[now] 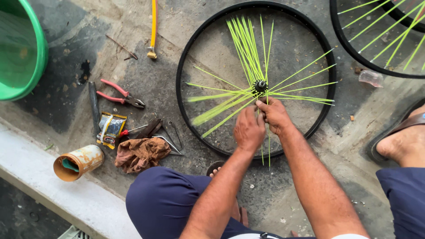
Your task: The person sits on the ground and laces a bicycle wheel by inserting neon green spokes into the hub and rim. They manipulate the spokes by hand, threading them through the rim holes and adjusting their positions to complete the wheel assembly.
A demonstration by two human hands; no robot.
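A black bicycle rim [186, 57] lies flat on the concrete floor. Neon yellow-green spokes [245, 42] fan out from a small black hub [260, 84] in its middle, several of them bunched together. My left hand [249, 129] and my right hand [274, 114] are side by side just below the hub, fingers closed on the spokes there. Some spokes pass under my hands toward the near side of the rim.
Red-handled pliers [118, 94], a small foil packet [110, 128], metal tools [166, 135], a brown rag [141, 152] and a tipped rusty can [79, 162] lie to the left. A green tub [22, 48] is at upper left, a second wheel [380, 35] upper right, my sandalled foot [405, 141] right.
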